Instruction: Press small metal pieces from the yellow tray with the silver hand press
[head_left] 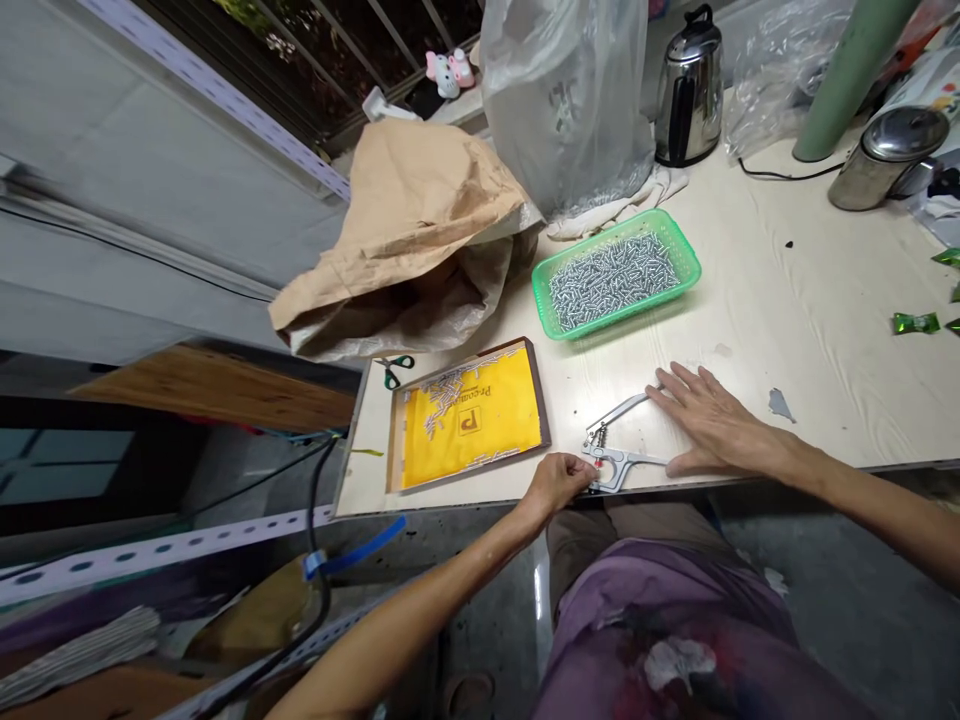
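Note:
A silver pair of spring-loaded hand pliers (621,466) lies at the table's front edge, its two handles spread apart and a small red part by its jaws. The fingers of my left hand (559,488) are pinched together right at the jaws; what they hold, if anything, is too small to make out. My right hand (709,425) is open with fingers spread, resting against the handle ends. Left of the pliers sits a shallow tray (545,400) with a yellow lining (502,410) printed with letters, and small metal pins (450,390) scattered on it.
Behind stands a green plastic basket (541,300) full of small metal pins. A brown paper sack (420,200), a clear plastic bag (566,100), an electric kettle (688,90) and a metal jug (870,165) are farther back. Scissors (397,370) lie near the left edge; green wrappers (915,323) at right.

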